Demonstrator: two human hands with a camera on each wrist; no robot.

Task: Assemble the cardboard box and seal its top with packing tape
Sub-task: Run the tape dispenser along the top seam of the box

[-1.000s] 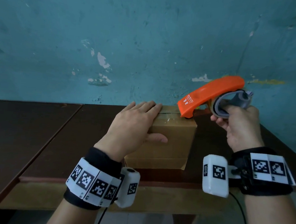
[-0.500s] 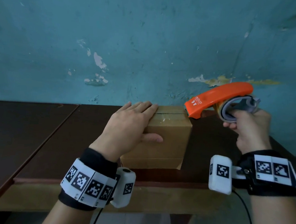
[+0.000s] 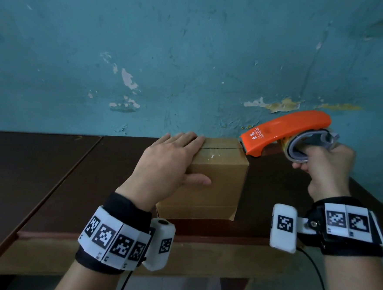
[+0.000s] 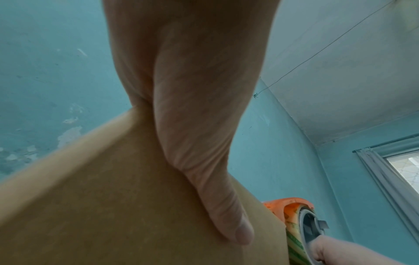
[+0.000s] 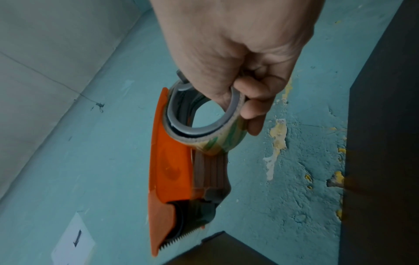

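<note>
The small cardboard box (image 3: 215, 176) stands closed on the dark wooden table (image 3: 70, 181), near its front edge, and its top seam runs left to right across the lid. The left hand (image 3: 168, 166) lies flat over the box's left top corner, fingers straight and pressing on the lid, thumb stretched along the near face; the left wrist view shows that thumb flat against the cardboard. The right hand (image 3: 324, 170) is clenched around the tape roll (image 5: 204, 122) seated in the orange tape dispenser (image 3: 286, 131), fingers hooked through the roll's core. The dispenser's long axis slants down and leftward, so its serrated cutter (image 5: 181, 240) sits just beside the box's upper right edge, at the right end of the seam; whether it touches the cardboard I cannot tell. That alignment is what matters: the seam lies leftward from the cutter, roughly in line with the dispenser's body, and the right hand is the nearer one to that end. Probably the tape strip is being finished or cut here.
</note>
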